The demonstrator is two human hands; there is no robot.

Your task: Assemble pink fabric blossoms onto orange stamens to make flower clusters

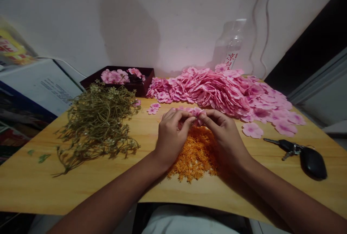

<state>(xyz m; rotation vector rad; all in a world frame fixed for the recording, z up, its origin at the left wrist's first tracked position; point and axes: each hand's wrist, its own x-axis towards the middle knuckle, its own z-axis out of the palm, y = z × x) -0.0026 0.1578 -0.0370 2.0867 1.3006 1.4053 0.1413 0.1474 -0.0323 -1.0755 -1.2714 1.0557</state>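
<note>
A pink artificial blossom (198, 112) is showing at mid-frame, where the left hand (171, 133) and the right hand (227, 134) are pinching it between thumbs and fingers above a mound of spiky orange pieces (193, 160). Pink petal layers (214, 91) are spreading across the upper right, green artificial stems (100, 122) are lying at left, and a key set (313, 162) is resting at lower right.

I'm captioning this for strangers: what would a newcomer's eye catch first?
Probably the big pink petal heap at the back of the table. Nearer, at the centre, the left hand and right hand hold a pink flower by an orange pile. Greenish stems tangle at left.
</note>
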